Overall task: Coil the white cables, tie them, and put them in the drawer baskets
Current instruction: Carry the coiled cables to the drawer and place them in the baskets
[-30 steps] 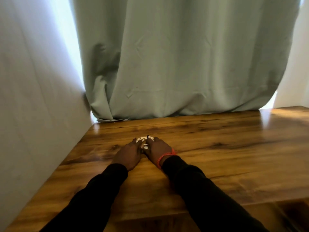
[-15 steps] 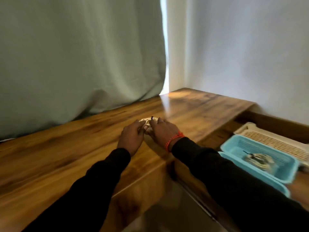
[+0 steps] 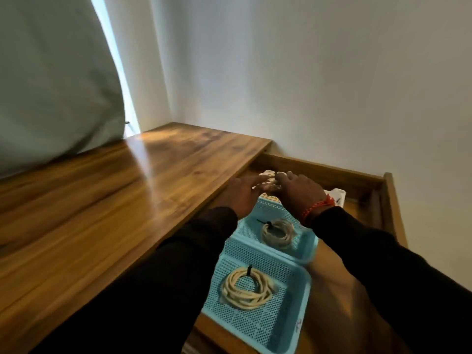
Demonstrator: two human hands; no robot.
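Right of the counter (image 3: 107,200), over the open drawer (image 3: 378,200), the left hand (image 3: 242,194) and right hand (image 3: 300,191) together hold a blurred white coiled cable (image 3: 268,185) above the white basket (image 3: 337,195), how tight either grip is I cannot tell, beyond two blue baskets (image 3: 255,325) each holding a tied coil (image 3: 249,287).

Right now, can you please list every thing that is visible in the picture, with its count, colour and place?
Blue baskets: two, light blue, in the open drawer, one behind the other.
Coiled cables: two in the blue baskets, off-white, one in each, each tied with a black tie.
Cable between the hands: one, white, blurred, above the white basket.
White basket: one, at the far end of the drawer, mostly hidden.
Drawer: one, brown wood, pulled open on the right.
Table: one, brown wood, on the left.
Curtain: one, pale green, upper left.
Wall: white, behind.
Left hand: over the drawer, black sleeve.
Right hand: red wristband, black sleeve.
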